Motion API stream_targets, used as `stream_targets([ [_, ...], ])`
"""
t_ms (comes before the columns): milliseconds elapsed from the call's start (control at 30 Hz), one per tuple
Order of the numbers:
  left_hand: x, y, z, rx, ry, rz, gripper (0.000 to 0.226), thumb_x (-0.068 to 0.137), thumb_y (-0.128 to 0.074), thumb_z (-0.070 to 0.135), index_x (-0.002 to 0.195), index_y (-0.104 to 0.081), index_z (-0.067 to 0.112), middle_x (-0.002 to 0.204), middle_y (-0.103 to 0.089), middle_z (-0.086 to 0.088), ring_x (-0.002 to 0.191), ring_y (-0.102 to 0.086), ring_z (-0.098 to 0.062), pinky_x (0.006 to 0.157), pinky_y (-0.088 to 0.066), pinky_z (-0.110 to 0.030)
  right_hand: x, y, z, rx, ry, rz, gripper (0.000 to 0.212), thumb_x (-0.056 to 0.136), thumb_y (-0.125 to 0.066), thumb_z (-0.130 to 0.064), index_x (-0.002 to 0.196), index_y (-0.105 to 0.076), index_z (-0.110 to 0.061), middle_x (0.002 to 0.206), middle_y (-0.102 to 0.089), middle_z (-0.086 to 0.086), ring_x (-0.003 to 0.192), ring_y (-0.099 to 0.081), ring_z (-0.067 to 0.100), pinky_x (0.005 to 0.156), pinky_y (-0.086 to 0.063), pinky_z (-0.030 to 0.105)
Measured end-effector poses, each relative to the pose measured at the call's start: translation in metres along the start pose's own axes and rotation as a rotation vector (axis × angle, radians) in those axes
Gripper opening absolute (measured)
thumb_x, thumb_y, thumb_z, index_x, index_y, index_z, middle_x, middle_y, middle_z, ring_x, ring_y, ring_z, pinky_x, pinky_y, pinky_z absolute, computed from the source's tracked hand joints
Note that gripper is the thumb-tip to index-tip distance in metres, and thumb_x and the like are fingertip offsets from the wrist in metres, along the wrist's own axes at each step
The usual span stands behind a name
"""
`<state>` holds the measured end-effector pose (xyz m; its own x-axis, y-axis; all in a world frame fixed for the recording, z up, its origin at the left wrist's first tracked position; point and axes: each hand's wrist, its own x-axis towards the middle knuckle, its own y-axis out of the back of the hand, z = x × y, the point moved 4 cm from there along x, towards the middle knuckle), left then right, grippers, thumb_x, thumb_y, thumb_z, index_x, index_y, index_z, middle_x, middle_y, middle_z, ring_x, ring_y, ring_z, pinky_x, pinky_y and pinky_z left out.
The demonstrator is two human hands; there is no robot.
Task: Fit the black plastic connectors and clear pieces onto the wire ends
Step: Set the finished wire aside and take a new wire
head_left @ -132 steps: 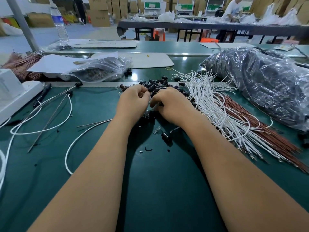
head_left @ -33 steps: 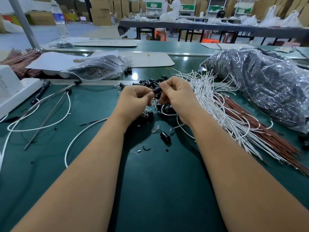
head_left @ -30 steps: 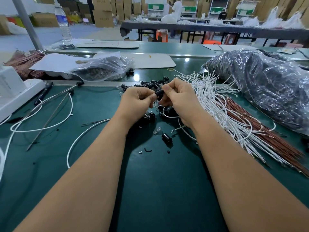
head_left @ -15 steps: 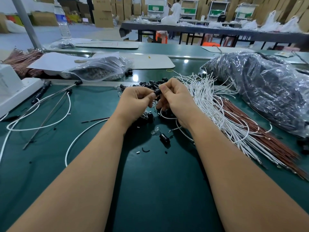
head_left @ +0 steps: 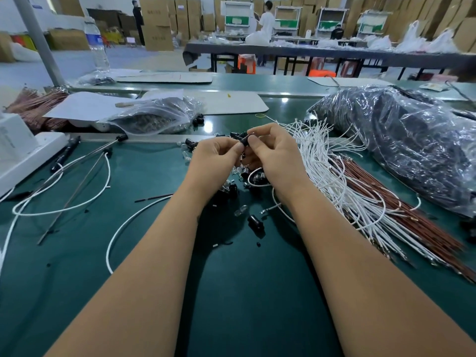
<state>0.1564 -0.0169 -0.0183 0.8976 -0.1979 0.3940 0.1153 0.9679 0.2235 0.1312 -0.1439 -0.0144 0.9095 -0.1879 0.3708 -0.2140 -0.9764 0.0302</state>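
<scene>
Black connector (head_left: 244,140), small and cylindrical, pinched between left hand (head_left: 215,161) and right hand (head_left: 274,155).

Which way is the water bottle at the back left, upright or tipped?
Upright. The water bottle stands on its base on the far bench, with its neck pointing up beside the grey post.

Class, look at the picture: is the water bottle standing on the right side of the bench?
No, the water bottle stands at the far left, beside the grey post.
</scene>
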Motion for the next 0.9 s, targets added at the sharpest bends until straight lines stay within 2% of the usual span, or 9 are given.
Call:
stream_targets([
  [100, 0.003, -0.001, 0.0, 0.097, -0.014, -0.015, 0.027, 0.096, -0.055, 0.015, 0.075, -0.068, 0.025, 0.057, -0.055, 0.005, 0.052, -0.043, -0.005, 0.053, -0.036, -0.014, 0.001, 0.002, -0.001, -0.059, 0.043, 0.043, 0.013, 0.096, -0.055, -0.005, 0.086, -0.054, -0.014, 0.074, -0.066, 0.009, 0.055, -0.061, 0.016, 0.055, -0.054, 0.031],
  [200, 0.003, 0.003, 0.0, 0.135, 0.0, -0.035, 0.024, 0.098, -0.052, 0.013, 0.083, -0.069, 0.022, 0.059, -0.055, 0.002, 0.043, -0.036, 0.0, 0.045, -0.031, -0.013, 0.004, 0.0, -0.005, -0.157, 0.106, 0.089, 0.018, 0.096, -0.056, -0.008, 0.083, -0.052, -0.019, 0.08, -0.065, 0.006, 0.058, -0.061, 0.014, 0.055, -0.051, 0.027],
  [333, 0.003, 0.003, 0.008, 0.245, 0.092, -0.168, 0.024, 0.099, -0.048, 0.013, 0.094, -0.071, 0.017, 0.065, -0.062, 0.004, 0.042, -0.036, -0.002, 0.045, -0.032, -0.018, 0.003, 0.004, -0.009, -0.361, 0.185, 0.182, 0.006, 0.097, -0.055, -0.016, 0.093, -0.055, -0.021, 0.083, -0.062, -0.006, 0.071, -0.063, 0.022, 0.068, -0.052, 0.036],
  [433, 0.005, 0.007, 0.027, 0.285, 0.089, -0.271, 0.023, 0.099, -0.049, 0.019, 0.1, -0.071, 0.026, 0.062, -0.063, 0.008, 0.043, -0.038, -0.005, 0.043, -0.034, -0.016, 0.002, 0.011, -0.014, -0.37, 0.216, 0.251, 0.003, 0.099, -0.052, -0.023, 0.097, -0.053, -0.023, 0.083, -0.063, -0.006, 0.071, -0.062, 0.021, 0.067, -0.051, 0.035],
  [500, 0.005, 0.024, 0.036, 0.329, 0.072, -0.23, 0.022, 0.098, -0.051, 0.017, 0.097, -0.071, 0.026, 0.06, -0.063, 0.007, 0.04, -0.038, -0.001, 0.04, -0.035, -0.013, 0.001, 0.01, -0.017, -0.379, 0.223, 0.242, 0.004, 0.099, -0.051, -0.026, 0.101, -0.052, -0.023, 0.085, -0.063, -0.002, 0.072, -0.063, 0.023, 0.066, -0.051, 0.036],
  [600, 0.003, 0.075, 0.037, 0.487, 0.016, 0.015, 0.024, 0.096, -0.049, 0.012, 0.084, -0.068, 0.02, 0.058, -0.06, 0.001, 0.037, -0.038, -0.002, 0.042, -0.036, -0.018, -0.002, 0.003, -0.016, -0.411, 0.198, 0.191, 0.012, 0.099, -0.051, -0.026, 0.109, -0.05, -0.021, 0.083, -0.061, 0.0, 0.073, -0.063, 0.023, 0.066, -0.052, 0.037],
  [667, -0.001, 0.115, 0.03, 0.705, -0.003, 0.174, 0.024, 0.095, -0.048, 0.013, 0.079, -0.067, 0.013, 0.058, -0.056, 0.0, 0.047, -0.046, -0.011, 0.051, -0.038, -0.028, -0.004, -0.005, -0.014, -0.46, 0.206, 0.132, 0.015, 0.098, -0.052, -0.023, 0.113, -0.05, -0.018, 0.079, -0.058, -0.003, 0.071, -0.062, 0.019, 0.064, -0.051, 0.036],
  [800, -0.004, 0.174, 0.001, 1.026, 0.058, 0.185, 0.024, 0.094, -0.047, 0.011, 0.102, -0.07, 0.01, 0.092, -0.067, -0.013, 0.081, -0.054, -0.031, 0.069, -0.042, -0.036, -0.005, -0.011, -0.007, -0.603, 0.245, 0.047, 0.023, 0.096, -0.055, -0.018, 0.118, -0.05, -0.016, 0.076, -0.055, -0.008, 0.065, -0.054, 0.009, 0.057, -0.043, 0.028],
  [900, -0.005, 0.204, -0.022, 1.214, 0.268, 0.159, 0.047, 0.091, -0.045, 0.006, 0.138, -0.046, 0.009, 0.119, -0.058, -0.025, 0.108, -0.053, -0.041, 0.085, -0.044, -0.045, -0.006, -0.013, -0.001, -0.7, 0.233, 0.001, 0.023, 0.095, -0.056, -0.017, 0.118, -0.051, -0.016, 0.076, -0.057, -0.008, 0.066, -0.055, 0.009, 0.058, -0.044, 0.029],
])
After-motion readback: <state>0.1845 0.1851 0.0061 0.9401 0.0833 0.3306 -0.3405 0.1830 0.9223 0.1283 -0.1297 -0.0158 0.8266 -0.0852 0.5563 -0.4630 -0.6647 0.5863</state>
